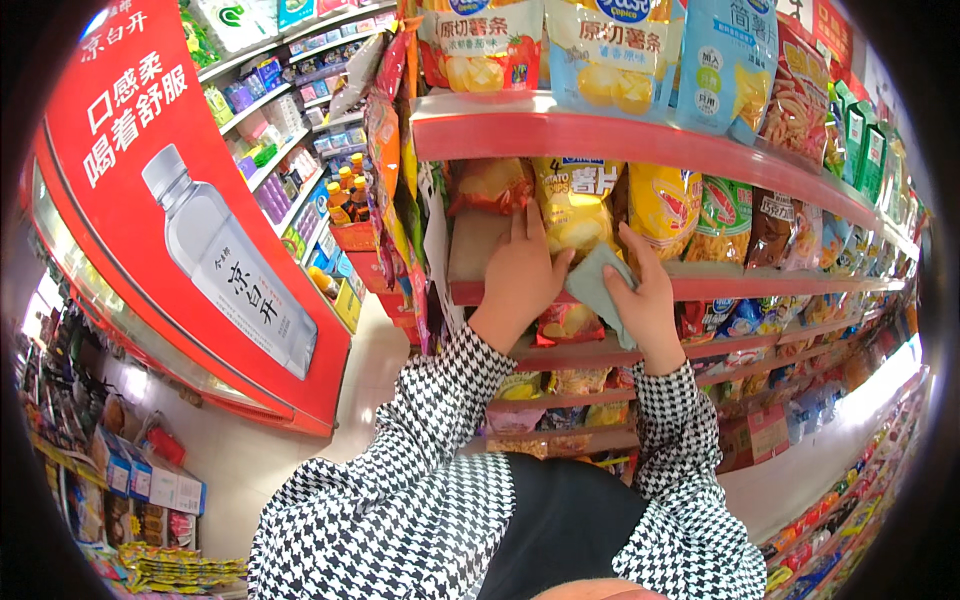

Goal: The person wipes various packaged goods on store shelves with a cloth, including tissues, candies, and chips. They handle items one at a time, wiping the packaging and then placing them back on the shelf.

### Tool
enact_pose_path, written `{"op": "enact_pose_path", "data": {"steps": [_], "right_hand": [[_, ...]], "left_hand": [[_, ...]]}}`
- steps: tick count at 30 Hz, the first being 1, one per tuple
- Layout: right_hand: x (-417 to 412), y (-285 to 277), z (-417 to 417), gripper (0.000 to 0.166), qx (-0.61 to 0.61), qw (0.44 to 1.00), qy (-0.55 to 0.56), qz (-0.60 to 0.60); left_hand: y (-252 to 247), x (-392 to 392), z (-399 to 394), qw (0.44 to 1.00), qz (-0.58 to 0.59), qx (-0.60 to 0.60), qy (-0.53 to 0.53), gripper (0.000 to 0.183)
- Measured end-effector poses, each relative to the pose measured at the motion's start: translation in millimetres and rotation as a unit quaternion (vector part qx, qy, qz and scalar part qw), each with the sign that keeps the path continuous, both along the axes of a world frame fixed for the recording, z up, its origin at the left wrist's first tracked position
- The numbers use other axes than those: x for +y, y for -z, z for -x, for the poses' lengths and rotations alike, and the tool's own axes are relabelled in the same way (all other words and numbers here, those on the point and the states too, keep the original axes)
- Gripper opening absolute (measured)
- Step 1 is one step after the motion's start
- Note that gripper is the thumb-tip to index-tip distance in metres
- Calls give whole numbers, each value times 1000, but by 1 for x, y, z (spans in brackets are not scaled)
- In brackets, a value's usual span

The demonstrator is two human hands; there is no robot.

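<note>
My right hand (649, 304) holds a folded grey-green cloth (604, 285) at the front edge of the middle shelf (469, 289). My left hand (525, 270) reaches over the same shelf, fingers stretched upward and thumb spread. Its fingertips are by the bottom of a red snack bag (491, 184), and the thumb lies at the lower part of a yellow potato chip bag (577, 202). Whether the left hand grips the yellow bag cannot be made out. A bare grey strip of shelf shows left of this hand. To the right stands another yellow snack bag (664, 206).
Above my hands juts a red-edged upper shelf (637, 131) carrying large chip bags (611, 52). Lower shelves (570, 401) hold more snacks. Hanging packets (386, 150) line the rack's left end. A red cabinet (247, 300) with a bottle picture stands across the tiled aisle (360, 382).
</note>
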State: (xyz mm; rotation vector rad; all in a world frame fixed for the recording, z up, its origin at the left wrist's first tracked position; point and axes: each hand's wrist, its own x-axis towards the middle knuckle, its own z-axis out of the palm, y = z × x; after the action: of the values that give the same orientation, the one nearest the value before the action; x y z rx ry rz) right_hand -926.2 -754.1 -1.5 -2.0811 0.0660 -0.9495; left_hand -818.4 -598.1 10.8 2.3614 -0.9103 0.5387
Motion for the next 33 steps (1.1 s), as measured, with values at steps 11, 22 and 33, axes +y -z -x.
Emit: {"op": "enact_pose_path", "data": {"steps": [11, 22, 33], "right_hand": [[22, -87, 28, 33, -160, 979, -115, 58], [46, -182, -35, 44, -193, 948, -89, 237], [41, -203, -67, 56, -33, 975, -120, 185]], "left_hand": [[-92, 89, 82, 961, 158, -102, 202, 76], [-170, 93, 2, 956, 100, -257, 99, 60], [-187, 65, -50, 964, 46, -258, 39, 59]]}}
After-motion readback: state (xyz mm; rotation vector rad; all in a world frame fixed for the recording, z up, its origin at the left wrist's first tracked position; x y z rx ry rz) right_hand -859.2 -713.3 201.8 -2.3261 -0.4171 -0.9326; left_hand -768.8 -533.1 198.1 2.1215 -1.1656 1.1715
